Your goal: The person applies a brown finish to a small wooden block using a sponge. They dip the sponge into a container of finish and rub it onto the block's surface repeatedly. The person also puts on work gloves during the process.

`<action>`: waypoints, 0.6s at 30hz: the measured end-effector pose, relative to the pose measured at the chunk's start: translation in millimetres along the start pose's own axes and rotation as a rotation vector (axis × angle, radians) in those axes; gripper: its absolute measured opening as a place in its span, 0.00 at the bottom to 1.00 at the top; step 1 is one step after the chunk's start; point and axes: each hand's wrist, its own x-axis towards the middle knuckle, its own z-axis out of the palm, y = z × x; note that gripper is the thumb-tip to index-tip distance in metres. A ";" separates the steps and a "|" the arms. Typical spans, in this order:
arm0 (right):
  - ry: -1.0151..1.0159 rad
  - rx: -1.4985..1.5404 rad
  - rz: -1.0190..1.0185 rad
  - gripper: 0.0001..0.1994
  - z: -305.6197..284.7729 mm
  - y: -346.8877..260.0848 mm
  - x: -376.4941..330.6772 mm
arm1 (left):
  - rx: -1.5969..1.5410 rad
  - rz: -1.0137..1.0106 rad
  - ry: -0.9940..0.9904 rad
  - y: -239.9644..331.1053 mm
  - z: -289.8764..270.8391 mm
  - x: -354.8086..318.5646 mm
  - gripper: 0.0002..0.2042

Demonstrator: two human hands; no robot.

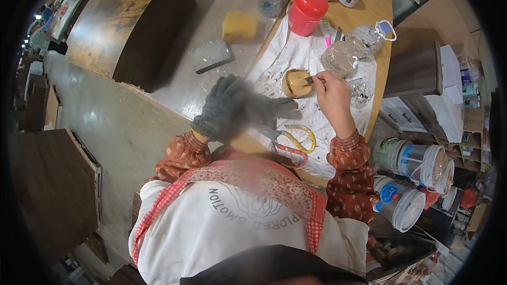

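Small dark tool (309,80) at a round tub (284,85) of tan paste (294,85) — one hand bare, one gloved.

The right hand (332,95) pinches the tool near the rim; the tub stands on a wrinkled white cloth (325,117). The left hand (217,106) wears a dark glove (210,119); the blur beside it is strong, so I cannot tell if it holds something. I judge that the tub could slide or tip — nothing seems to steady it, and a sideways push of the tool would be enough.
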 end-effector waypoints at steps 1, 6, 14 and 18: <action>0.028 -0.008 -0.038 0.03 -4.2 -2.8 -0.3 | -0.005 0.009 0.026 -2.5 1.8 -0.4 0.28; 0.059 -0.036 -0.130 0.02 -23.9 -15.2 1.2 | 0.030 0.038 0.083 -12.7 -9.5 1.4 0.25; 0.077 -0.173 -0.275 0.03 -18.9 -18.5 5.1 | 0.013 0.101 0.331 -40.8 -84.2 1.7 0.16; -0.084 -0.305 -0.292 0.01 -8.4 -18.6 6.1 | 0.117 -0.024 0.505 -63.4 -117.9 0.6 0.17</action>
